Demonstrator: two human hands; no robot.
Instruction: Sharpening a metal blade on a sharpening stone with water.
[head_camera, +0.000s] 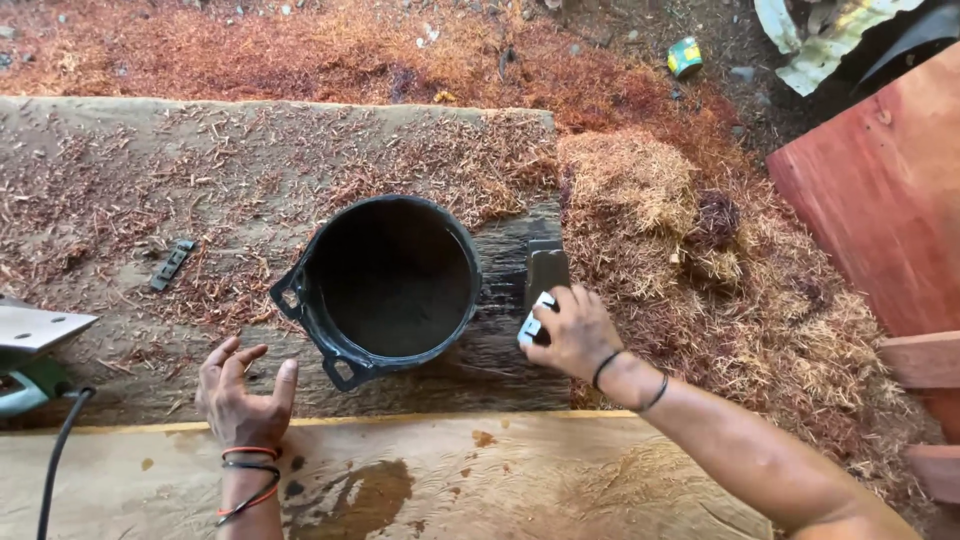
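A left hand (240, 395) is laid flat, fingers spread and empty, on the plank just left of a black bucket (385, 280). Right of the bucket, a wide brush (545, 275) is gripped at its handle by the closed right hand (575, 335). The brush is judged light, stiff-handled, soft-bristled, probably wet.

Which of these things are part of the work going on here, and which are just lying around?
In use:
- brush, gripped by the right hand
- black bucket of dark liquid
- darkened plank under the brush
- left hand, open on the wood

Lying about:
- power tool with cord
- small metal strip
- wood shavings
- red board
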